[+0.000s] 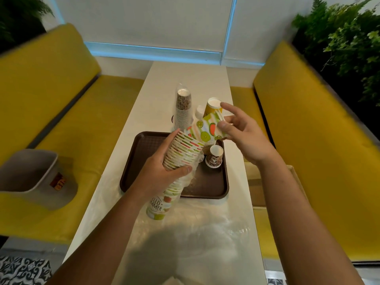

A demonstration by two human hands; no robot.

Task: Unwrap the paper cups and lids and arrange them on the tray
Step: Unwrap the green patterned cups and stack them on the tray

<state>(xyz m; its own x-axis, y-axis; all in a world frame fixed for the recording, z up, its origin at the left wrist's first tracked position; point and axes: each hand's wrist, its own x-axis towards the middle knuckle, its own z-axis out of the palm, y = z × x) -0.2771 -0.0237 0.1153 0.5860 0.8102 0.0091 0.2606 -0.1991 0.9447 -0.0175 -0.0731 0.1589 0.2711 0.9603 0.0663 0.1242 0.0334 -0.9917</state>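
At the far left we see a grey bin (30,175) on the yellow bench (82,112). Our left hand (162,173) curls fingers and thumb around a tilted stack of fruit-print cups (183,151), crumpled plastic wrap (196,161) bunched by the thumb, the stack held over the near part of the brown tray (141,153). Beyond the tray stands a wrapped stack of brown-patterned cups (183,108). A single fruit-print cup (207,128) sits at the held stack's upper end, its base pinched between thumb and fingers of our right hand (242,132), forefinger raised. Below it a small brown-patterned cup (214,156) stands upright on the tray, a yellow cup (212,106) behind
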